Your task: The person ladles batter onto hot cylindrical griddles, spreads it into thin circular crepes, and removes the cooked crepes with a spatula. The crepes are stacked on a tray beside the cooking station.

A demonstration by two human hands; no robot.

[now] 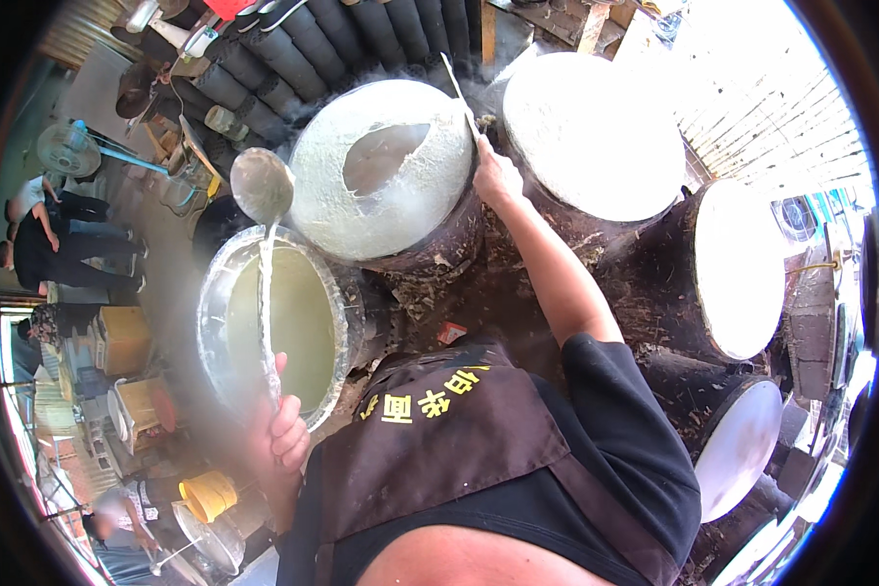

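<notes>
My left hand (281, 435) is closed round the long handle of a metal ladle (262, 186). The ladle's bowl is raised between the tub (205, 342) and the nearest round griddle. Pale, thin batter (298, 322) fills the tub below the ladle. On the steaming griddle (386, 161) lies a whitish batter layer (332, 210) with a large bare patch in its middle. My right hand (498, 181) grips a thin, flat scraper stick (461, 98) at the griddle's right edge. Whether the stick touches the batter I cannot tell.
Another round griddle (591, 137) stands to the right, with more round-topped drums (742, 269) beyond it. Dark coal cylinders (293, 54) are stacked at the back. At the left are a fan (68, 148), several people, and a yellow bucket (208, 496).
</notes>
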